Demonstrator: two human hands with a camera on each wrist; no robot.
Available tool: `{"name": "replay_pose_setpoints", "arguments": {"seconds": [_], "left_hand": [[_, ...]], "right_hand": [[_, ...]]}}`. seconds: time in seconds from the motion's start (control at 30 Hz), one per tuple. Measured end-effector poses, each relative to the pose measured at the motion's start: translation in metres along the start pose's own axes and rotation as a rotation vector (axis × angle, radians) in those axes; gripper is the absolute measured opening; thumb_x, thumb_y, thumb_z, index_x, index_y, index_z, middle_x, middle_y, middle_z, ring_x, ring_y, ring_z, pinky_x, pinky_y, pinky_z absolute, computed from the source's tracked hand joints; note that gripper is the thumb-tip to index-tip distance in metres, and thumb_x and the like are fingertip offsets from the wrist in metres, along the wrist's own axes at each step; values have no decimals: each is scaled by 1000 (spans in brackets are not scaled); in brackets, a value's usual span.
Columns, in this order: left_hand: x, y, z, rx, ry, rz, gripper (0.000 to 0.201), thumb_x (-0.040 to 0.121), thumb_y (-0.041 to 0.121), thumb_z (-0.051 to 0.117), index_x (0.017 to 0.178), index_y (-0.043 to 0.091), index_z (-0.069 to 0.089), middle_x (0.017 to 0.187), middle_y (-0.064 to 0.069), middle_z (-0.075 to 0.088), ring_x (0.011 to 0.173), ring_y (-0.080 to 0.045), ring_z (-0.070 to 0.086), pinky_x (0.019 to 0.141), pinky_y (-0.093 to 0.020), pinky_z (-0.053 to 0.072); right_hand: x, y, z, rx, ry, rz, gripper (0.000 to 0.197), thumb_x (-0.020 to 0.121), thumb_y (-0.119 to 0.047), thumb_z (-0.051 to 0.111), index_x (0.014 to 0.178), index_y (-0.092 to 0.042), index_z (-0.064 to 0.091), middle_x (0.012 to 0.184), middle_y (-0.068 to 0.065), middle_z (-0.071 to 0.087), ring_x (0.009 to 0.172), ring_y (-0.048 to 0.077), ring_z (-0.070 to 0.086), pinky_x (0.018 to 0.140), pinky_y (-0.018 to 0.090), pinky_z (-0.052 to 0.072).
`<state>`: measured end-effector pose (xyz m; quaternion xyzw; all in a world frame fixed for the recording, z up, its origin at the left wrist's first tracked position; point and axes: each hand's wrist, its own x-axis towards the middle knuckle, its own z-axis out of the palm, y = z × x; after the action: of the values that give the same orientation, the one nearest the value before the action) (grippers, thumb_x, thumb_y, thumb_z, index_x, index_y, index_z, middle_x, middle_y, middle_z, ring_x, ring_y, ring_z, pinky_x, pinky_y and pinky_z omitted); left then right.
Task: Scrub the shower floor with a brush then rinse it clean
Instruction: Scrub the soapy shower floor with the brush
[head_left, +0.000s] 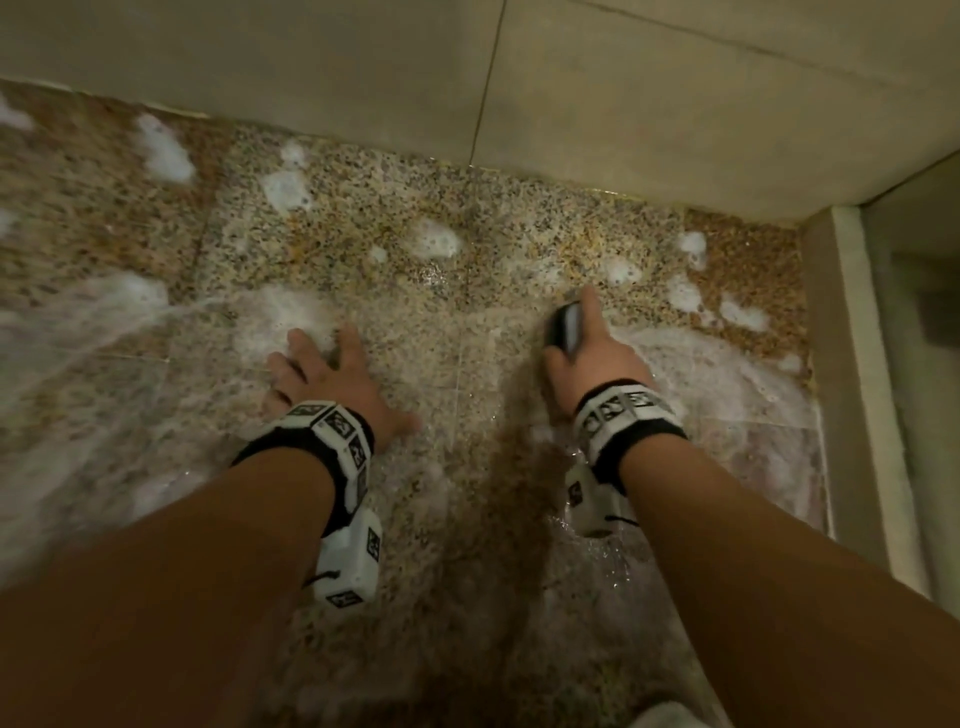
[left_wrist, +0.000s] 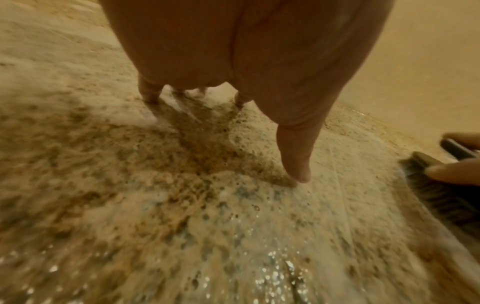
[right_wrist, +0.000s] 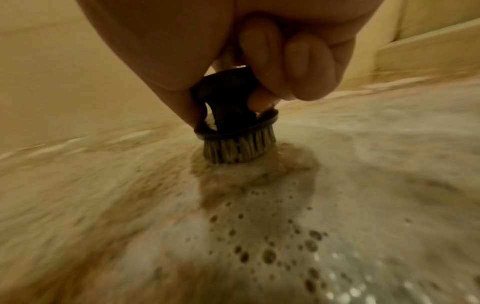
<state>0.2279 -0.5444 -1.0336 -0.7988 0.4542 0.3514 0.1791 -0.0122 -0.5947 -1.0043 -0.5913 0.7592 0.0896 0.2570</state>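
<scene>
The speckled stone shower floor (head_left: 457, 291) is wet and streaked with white foam (head_left: 717, 374). My right hand (head_left: 587, 348) grips a dark scrub brush (head_left: 566, 325) with its forefinger stretched along the top. In the right wrist view the brush (right_wrist: 239, 144) stands bristles-down on the foamy floor (right_wrist: 259, 226), fingers curled round its handle. My left hand (head_left: 332, 374) lies flat on the floor with fingers spread, to the left of the brush. In the left wrist view the left hand's fingertips (left_wrist: 298, 170) press the wet floor and the brush (left_wrist: 441, 191) shows at the right edge.
A beige tiled wall (head_left: 623, 93) runs along the far edge of the floor. A raised pale kerb (head_left: 852, 364) borders the floor on the right. Blobs of foam (head_left: 166, 150) dot the far left and middle of the floor.
</scene>
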Motion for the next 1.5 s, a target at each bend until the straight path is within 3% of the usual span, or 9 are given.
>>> {"name": "replay_pose_setpoints", "arguments": {"seconds": [0.1,0.43,0.7,0.93,1.03,1.17,1.27,1.37,1.5], "left_hand": [[0,4,4,-11,7,-21,137,69,75,75,157,34,-22,160,-16,-35,150,-47,-20,121,-65,9],[0,-60,4,-100,56,-69,109,91,37,68,155,45,-21,163,-5,-32,152,-37,-21,124,-59,10],[-36,-165,-6,-236,2,-355,135,70,66,82,156,43,-19,162,-10,-34,151,-42,-20,123,-62,9],[-53,-214,7,-325,28,-489,134,74,64,80,155,40,-24,161,-11,-36,152,-39,-20,123,-60,9],[-50,-234,7,-351,55,-500,127,83,45,81,155,41,-23,161,-10,-36,151,-40,-22,122,-63,11],[-47,-257,-6,-379,19,-511,131,79,52,83,156,38,-22,161,-12,-36,152,-41,-20,123,-56,13],[-41,-274,-13,-415,-24,-543,129,81,53,80,157,32,-23,161,-13,-36,152,-42,-19,123,-56,13],[-31,-286,-18,-336,-57,-677,126,88,60,68,153,8,-26,161,-24,-29,151,-48,-12,124,-57,12],[-10,-321,-25,-402,-152,-838,144,73,76,72,156,9,-25,162,-27,-24,151,-52,-3,121,-60,17]], "right_hand": [[-8,-10,1,57,22,60,86,102,-43,48,157,-42,-19,82,9,68,55,23,59,47,29,50],[-47,-158,91,-147,-246,-597,82,100,-48,46,150,-54,-18,119,15,65,74,31,61,60,38,50],[-26,-187,65,-131,-90,-383,88,100,-45,50,158,-39,-16,74,8,58,56,27,59,48,29,45],[-126,-254,150,-366,-336,-1001,82,102,-45,48,155,-48,-15,83,9,64,58,26,56,56,34,55],[-83,-268,135,-330,-230,-899,86,100,-46,50,154,-47,-17,84,8,64,59,24,56,59,36,56],[-31,-290,90,-274,-103,-673,82,104,-39,49,159,-41,-12,81,10,66,55,26,60,46,28,45],[-41,-311,106,-303,-64,-668,81,103,-36,48,157,-47,-11,111,20,66,62,27,59,49,28,41],[-87,-343,153,-359,-215,-941,71,103,-36,48,150,-55,-2,133,23,57,90,37,64,66,33,44],[-130,-368,180,-526,-375,-1215,70,106,-40,45,149,-63,-6,144,22,44,103,42,63,78,42,54]]}}
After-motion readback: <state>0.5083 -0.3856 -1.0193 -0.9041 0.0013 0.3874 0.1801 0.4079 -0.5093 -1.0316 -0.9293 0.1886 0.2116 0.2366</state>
